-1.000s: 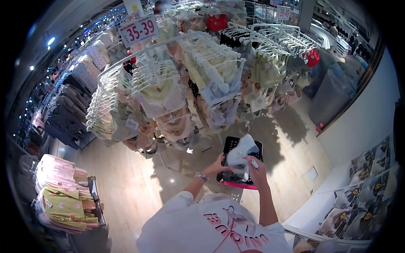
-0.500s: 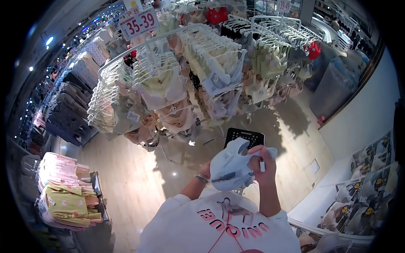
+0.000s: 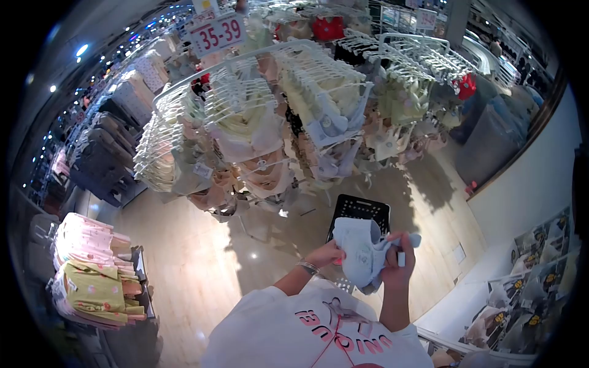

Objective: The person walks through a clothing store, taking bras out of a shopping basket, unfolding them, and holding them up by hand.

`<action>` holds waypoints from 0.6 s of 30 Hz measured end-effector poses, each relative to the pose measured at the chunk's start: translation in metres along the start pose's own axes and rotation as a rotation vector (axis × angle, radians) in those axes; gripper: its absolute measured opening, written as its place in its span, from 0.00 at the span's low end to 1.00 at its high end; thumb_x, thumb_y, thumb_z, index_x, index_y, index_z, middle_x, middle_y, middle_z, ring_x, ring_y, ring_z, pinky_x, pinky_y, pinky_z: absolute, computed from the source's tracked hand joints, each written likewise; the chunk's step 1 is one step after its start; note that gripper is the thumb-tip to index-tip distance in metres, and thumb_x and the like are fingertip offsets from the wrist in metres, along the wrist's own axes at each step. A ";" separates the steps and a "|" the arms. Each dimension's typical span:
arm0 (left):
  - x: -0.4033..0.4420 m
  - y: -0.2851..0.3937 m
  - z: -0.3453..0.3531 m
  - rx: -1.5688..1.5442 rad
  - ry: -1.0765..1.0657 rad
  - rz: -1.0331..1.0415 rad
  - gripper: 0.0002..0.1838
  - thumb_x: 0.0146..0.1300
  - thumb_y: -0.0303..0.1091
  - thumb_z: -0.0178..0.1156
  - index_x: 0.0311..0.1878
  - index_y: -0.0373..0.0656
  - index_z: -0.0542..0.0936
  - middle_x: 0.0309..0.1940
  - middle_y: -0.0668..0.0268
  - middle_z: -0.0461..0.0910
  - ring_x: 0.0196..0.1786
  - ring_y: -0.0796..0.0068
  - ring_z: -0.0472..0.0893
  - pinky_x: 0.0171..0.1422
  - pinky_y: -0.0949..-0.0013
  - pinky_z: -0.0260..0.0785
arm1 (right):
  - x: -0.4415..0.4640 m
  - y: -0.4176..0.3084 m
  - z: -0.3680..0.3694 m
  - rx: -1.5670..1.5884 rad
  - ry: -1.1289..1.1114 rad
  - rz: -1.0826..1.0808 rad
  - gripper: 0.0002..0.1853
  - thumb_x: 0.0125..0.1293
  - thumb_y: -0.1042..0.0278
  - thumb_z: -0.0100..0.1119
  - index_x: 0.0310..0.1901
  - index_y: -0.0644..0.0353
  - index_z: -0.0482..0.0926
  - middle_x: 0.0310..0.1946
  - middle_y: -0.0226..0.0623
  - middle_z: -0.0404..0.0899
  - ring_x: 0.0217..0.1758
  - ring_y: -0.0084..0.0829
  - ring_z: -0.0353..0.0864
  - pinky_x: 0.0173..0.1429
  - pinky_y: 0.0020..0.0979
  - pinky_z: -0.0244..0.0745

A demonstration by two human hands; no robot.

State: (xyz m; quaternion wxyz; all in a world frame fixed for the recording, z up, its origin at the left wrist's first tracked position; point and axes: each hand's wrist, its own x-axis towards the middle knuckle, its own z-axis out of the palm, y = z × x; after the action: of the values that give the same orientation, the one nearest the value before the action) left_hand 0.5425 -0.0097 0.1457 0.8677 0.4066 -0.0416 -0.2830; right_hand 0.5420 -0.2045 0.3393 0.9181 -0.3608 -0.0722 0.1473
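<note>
A pale blue bra [image 3: 362, 257] is held up in front of my chest, between my two hands. My left hand [image 3: 326, 254] pinches its left edge, fingers closed. The fingers of my right hand [image 3: 397, 267] are wrapped round the gathered band on the other side, where a small white tag [image 3: 402, 259] sticks out. Just beyond the bra, partly covered by it, is a black perforated basket [image 3: 375, 211].
Racks of bras on white hangers [image 3: 245, 104] fill the area ahead, under a price sign [image 3: 217, 37]. Folded-looking pink and green garments [image 3: 92, 288] hang at the left. Packaged bras [image 3: 500, 303] line the right wall, near large wrapped bundles [image 3: 491, 138].
The bra has turned and its cups now face differently. My left hand, mostly behind it before, shows at its left edge. More of the basket is visible, and the view has shifted slightly.
</note>
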 end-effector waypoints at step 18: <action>-0.055 0.149 0.016 0.029 0.655 0.603 0.24 0.58 0.37 0.63 0.55 0.36 0.71 0.46 0.64 0.78 0.45 0.74 0.78 0.48 0.70 0.73 | 0.008 0.058 -0.082 -0.271 0.227 0.236 0.17 0.68 0.59 0.50 0.50 0.62 0.74 0.18 0.24 0.62 0.22 0.18 0.61 0.27 0.21 0.57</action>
State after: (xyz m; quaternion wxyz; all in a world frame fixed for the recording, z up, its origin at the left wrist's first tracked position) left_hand 0.5596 0.0839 0.2734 0.8731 0.4564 0.1146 0.1272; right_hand 0.5560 -0.2139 0.2402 0.8397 -0.5013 0.0553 0.2014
